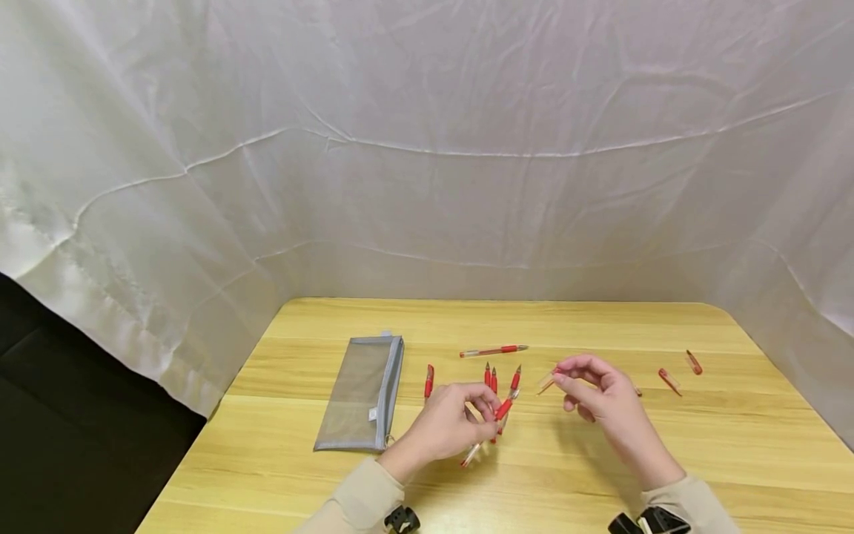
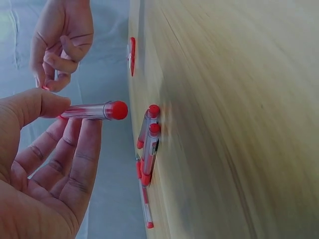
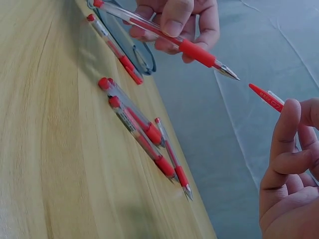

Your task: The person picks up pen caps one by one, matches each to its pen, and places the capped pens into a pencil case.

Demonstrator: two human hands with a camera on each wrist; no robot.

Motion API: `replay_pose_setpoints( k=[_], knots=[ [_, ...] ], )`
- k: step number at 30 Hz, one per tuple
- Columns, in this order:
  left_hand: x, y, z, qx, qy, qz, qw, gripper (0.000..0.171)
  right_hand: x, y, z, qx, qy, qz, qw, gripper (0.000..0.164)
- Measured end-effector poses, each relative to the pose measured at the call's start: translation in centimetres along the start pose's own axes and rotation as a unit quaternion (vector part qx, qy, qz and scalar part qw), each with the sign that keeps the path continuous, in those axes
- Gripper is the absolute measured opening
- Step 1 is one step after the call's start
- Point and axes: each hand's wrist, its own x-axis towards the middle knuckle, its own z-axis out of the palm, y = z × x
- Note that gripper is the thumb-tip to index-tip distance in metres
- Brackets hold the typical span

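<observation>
My left hand (image 1: 448, 421) pinches an uncapped red gel pen (image 3: 149, 27) between thumb and fingers, its metal tip pointing toward the other hand. Between thumb and forefinger, my right hand (image 1: 603, 397) holds a red pen cap (image 3: 264, 94). The right wrist view has the cap's pointed end just off the pen tip, with a small gap between them. Below the left hand, several uncapped red pens (image 3: 137, 132) lie close together on the table. In the left wrist view, the held pen's red end plug (image 2: 118, 110) faces the camera.
A grey mesh zip pouch (image 1: 353, 397) lies left of the hands, beside a red pen (image 1: 429, 380) with its cap on. One uncapped pen (image 1: 494, 351) rests farther back. Loose red caps (image 1: 669, 381) lie at the right of the wooden table (image 1: 534, 319). Pale cloth (image 1: 467, 200) hangs behind.
</observation>
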Motion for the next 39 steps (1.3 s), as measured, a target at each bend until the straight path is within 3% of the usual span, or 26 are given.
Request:
replay_pose_setpoints(
  k=[22, 39],
  knots=[
    [0.0, 0.7, 0.2, -0.014, 0.003, 0.009, 0.9998, 0.022, -0.1, -0.6, 1.5, -0.009, -0.001, -0.009, 1.000, 0.015],
    [0.0, 0.8, 0.5, -0.030, 0.006, 0.008, 0.9995, 0.019, -0.4, 0.0, 2.6, -0.045, -0.036, -0.008, 0.998, 0.020]
  ],
)
